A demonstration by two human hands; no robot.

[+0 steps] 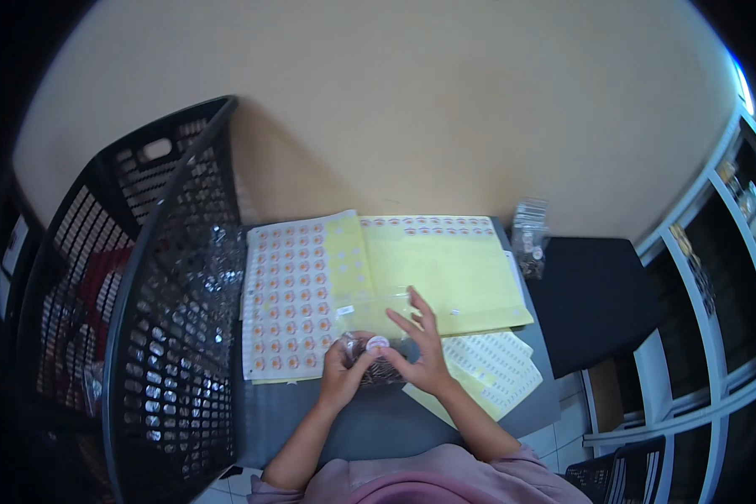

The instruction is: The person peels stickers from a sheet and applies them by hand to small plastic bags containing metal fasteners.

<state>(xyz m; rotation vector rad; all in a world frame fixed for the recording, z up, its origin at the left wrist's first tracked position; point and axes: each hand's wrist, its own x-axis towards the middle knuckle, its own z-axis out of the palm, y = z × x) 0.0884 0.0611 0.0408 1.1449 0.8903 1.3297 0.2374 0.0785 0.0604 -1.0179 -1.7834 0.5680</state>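
Observation:
A clear plastic bag (385, 372) with dark brown contents is in front of me, close over the grey table. My left hand (341, 375) is closed around its left side, the thumb on its front. On the bag's face sits a round whitish sticker (378, 343), with both thumbs at its lower edge. My right hand (426, 359) has its fingers stretched out and spread above the bag's right side. The bag's transparent upper part (370, 307) reaches over the yellow backing paper and carries a small white label (345, 311).
Sticker sheets (290, 294) with printed round labels and yellow backing (445, 281) cover the table (311, 428). Smaller label sheets (504, 370) lie at right. A tall black crate (168, 202) with plastic packs stands left. Another filled bag (529, 239) is against the wall; shelves (689, 336) are right.

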